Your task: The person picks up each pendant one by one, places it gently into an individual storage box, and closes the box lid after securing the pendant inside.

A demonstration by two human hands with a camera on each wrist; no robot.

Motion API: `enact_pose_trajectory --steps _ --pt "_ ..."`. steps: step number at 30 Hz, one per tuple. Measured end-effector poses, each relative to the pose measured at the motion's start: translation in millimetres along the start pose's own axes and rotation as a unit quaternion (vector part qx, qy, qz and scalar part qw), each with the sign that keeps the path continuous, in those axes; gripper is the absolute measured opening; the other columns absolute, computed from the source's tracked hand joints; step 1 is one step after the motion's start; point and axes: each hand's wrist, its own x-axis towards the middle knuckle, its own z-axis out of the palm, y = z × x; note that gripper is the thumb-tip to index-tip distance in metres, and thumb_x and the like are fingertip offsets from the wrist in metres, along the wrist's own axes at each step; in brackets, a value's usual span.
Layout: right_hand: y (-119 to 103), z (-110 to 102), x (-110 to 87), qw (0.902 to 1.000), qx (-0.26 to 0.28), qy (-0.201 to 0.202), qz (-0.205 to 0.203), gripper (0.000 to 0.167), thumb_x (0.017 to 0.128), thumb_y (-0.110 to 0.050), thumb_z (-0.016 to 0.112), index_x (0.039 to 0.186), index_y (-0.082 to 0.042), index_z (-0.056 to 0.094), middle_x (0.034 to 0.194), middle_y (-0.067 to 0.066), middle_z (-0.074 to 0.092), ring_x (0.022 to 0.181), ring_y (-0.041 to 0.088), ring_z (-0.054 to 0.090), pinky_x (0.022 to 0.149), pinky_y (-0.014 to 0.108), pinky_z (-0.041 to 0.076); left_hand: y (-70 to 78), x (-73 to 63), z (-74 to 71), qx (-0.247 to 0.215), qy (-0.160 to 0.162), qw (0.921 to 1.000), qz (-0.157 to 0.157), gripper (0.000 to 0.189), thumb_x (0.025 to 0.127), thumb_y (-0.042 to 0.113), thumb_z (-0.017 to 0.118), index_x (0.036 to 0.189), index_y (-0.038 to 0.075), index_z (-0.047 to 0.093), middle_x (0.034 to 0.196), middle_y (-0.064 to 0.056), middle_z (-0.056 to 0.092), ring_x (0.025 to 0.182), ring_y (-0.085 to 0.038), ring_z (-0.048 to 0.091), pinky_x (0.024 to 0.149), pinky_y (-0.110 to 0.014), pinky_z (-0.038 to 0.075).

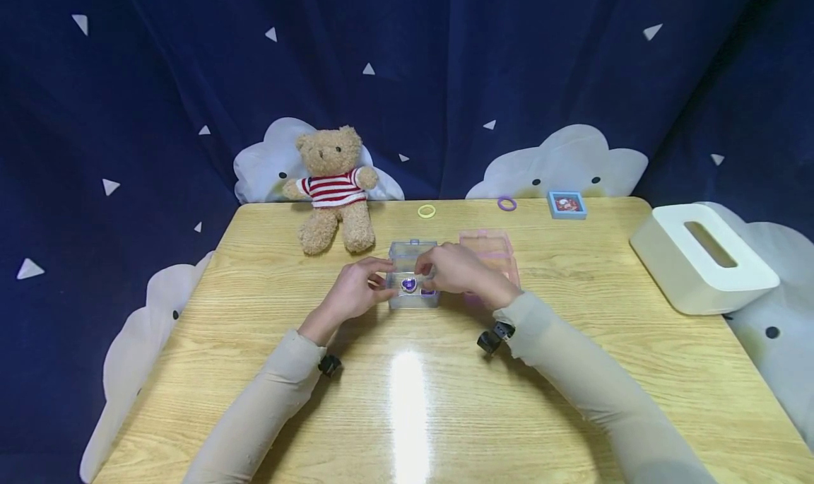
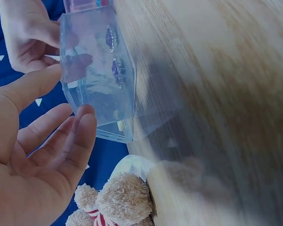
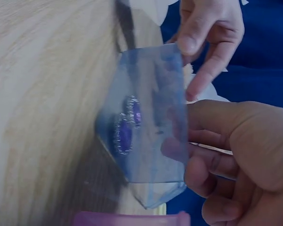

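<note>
The table [image 1: 566, 279] carries a clear box [image 1: 413, 302], pink box [image 1: 486, 244], teddy [image 1: 333, 189]

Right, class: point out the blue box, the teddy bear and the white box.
Blue box [image 1: 413, 302]: head view, front wall.
Teddy bear [image 1: 333, 189]: head view, striped shirt.
White box [image 1: 661, 261]: head view, side wall.

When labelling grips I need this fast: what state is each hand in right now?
Left hand: open, at the side of the clear box.
Right hand: fingers bent at the box; cannot tell whether it holds anything.
</note>
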Motion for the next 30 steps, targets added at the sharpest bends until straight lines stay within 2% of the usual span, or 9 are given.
enact_pose_trajectory --steps 4,10,16,23,30 --pt "1.8 -6.9 -2.4 0.9996 0.023 0.014 0.003 0.024 0.083 -0.022 0.078 0.106 -0.015 0.076 0.1 0.0 0.077 0.096 0.022 0.071 0.088 0.039 0.058 0.0 -0.6 0.2 -0.001 0.0 1.0 0.004 0.047 0.082 0.013 0.083 0.125 0.002 0.067 0.134 -0.013 0.064 0.095 -0.027 0.074 0.083 -0.033 0.064" --pt "8.3 -15.8 -5.1 0.9989 0.013 0.043 0.013 0.023 0.086 -0.026 0.075 0.107 -0.016 0.076 0.097 -0.004 0.077 0.097 0.023 0.071 0.085 0.039 0.058 -1.4 -0.3 1.1 -0.001 0.0 1.0 0.001 0.047 0.082 0.013 0.082 0.125 0.002 0.067 0.134 -0.012 0.064 0.095 -0.027 0.074 0.083 -0.034 0.064" --pt "13.8 -20.4 -5.9 0.9971 0.035 0.061 0.029 0.021 0.087 -0.025 0.073 0.105 -0.016 0.076 0.095 -0.006 0.077 0.098 0.026 0.071 0.084 0.039 0.056 -0.9 0.0 0.8 0.0 -0.001 1.0 -0.001 0.047 0.082 0.013 0.082 0.126 0.002 0.067 0.135 -0.013 0.063 0.096 -0.028 0.074 0.084 -0.036 0.064" --pt "18.2 -23.5 -5.7 0.9943 0.043 0.076 0.062 0.012 0.089 -0.031 0.072 0.097 -0.023 0.075 0.091 -0.01 0.075 0.088 0.017 0.067 0.08 0.037 0.054 -1.0 0.2 0.8 -0.005 -0.003 1.0 -0.007 0.047 0.083 0.012 0.082 0.127 0.003 0.067 0.136 -0.012 0.063 0.096 -0.029 0.074 0.084 -0.036 0.063" --pt "24.9 -21.5 -4.2 0.9933 0.046 0.071 0.078 0.011 0.091 -0.031 0.07 0.095 -0.022 0.074 0.089 -0.008 0.074 0.08 0.015 0.063 0.073 0.034 0.052 -1.0 0.3 0.8 0.007 -0.003 1.0 -0.003 0.048 0.082 0.014 0.082 0.127 0.004 0.067 0.137 -0.011 0.063 0.093 -0.025 0.074 0.082 -0.033 0.064"
